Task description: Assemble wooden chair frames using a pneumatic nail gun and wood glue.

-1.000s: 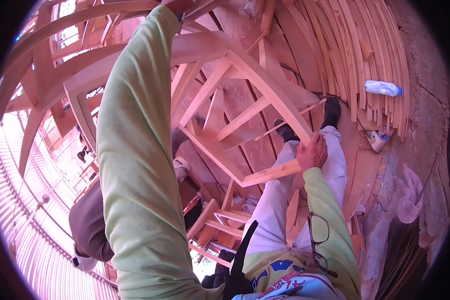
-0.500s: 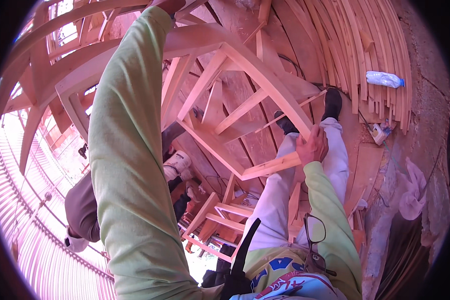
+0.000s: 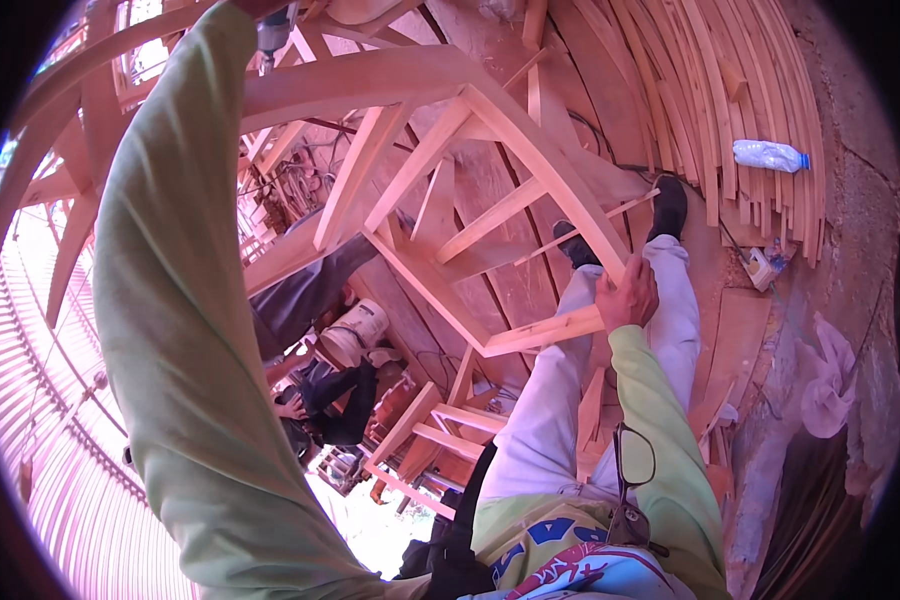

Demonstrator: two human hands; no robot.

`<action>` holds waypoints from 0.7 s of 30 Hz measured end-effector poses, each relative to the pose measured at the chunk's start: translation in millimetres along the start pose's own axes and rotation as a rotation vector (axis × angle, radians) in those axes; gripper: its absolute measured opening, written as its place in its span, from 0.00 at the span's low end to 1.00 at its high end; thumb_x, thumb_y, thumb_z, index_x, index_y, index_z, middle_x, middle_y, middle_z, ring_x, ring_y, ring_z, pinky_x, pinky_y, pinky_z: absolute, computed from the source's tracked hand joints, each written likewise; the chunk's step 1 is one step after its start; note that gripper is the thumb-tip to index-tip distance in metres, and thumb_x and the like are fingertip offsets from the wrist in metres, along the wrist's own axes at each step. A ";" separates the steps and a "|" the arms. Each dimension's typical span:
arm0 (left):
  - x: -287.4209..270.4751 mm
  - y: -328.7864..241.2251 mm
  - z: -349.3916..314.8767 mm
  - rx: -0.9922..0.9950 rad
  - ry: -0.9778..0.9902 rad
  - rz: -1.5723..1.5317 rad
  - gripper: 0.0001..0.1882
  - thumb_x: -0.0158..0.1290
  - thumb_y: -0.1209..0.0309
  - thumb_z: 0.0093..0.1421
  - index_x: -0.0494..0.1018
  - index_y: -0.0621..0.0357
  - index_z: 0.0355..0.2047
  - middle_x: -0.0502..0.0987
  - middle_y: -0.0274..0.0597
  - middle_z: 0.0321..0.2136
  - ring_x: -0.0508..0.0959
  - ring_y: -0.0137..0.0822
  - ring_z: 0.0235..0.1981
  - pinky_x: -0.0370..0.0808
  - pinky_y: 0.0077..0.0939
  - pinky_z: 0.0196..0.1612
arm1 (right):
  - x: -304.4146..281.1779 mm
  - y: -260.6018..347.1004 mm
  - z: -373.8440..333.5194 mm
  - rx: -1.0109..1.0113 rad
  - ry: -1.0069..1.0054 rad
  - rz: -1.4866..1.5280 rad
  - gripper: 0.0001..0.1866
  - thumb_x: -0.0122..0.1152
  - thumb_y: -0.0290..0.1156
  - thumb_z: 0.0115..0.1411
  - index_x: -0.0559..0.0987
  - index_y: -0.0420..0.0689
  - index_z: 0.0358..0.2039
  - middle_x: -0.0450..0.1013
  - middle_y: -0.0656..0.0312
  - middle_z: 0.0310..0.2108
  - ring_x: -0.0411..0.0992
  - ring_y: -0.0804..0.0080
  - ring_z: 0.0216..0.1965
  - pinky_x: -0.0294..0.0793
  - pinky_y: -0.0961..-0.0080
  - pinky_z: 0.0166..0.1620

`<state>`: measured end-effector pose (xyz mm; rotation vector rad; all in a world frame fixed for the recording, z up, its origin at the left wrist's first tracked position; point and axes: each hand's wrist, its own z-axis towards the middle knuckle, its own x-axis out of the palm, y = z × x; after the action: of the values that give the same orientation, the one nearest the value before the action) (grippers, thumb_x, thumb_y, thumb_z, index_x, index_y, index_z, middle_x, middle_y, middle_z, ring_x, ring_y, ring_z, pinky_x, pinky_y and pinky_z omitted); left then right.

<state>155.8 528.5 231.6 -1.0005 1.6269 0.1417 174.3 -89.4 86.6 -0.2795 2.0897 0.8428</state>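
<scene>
My right hand is closed round the near right corner of a wooden chair frame, where two pale rails meet. The frame is tilted in front of my legs, with crosspieces between its rails and a broad curved piece along its far side. My left arm reaches to the top left, and only a sliver of my left hand shows at the picture's edge. A power drill projects below that hand, its thin bit pointing down above the curved piece. The drill's grip and most of the fingers are cut off.
Long wooden strips lie at the far right with a plastic bottle on them. Curved wooden parts stand at left. A co-worker's dark-clothed leg is beside a pale bucket. Another wooden frame stands near my left leg.
My left arm has swung left, carrying the drill away to the left along the curved piece. The chair frame has shifted slightly; my right hand keeps its grip. More of the co-workers shows.
</scene>
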 end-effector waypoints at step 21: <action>-211.8 47.4 -187.8 -0.344 0.229 -0.399 0.23 0.59 0.66 0.67 0.69 0.59 0.59 0.76 0.30 0.48 0.75 0.25 0.46 0.73 0.25 0.52 | 7.9 -15.3 -14.6 -0.050 -0.082 0.006 0.24 0.71 0.36 0.50 0.71 0.42 0.45 0.74 0.49 0.42 0.75 0.44 0.44 0.76 0.52 0.43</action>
<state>-21.9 561.1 454.6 -1.6369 1.6009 0.0360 167.4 -109.7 79.4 -0.2617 1.9964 0.8965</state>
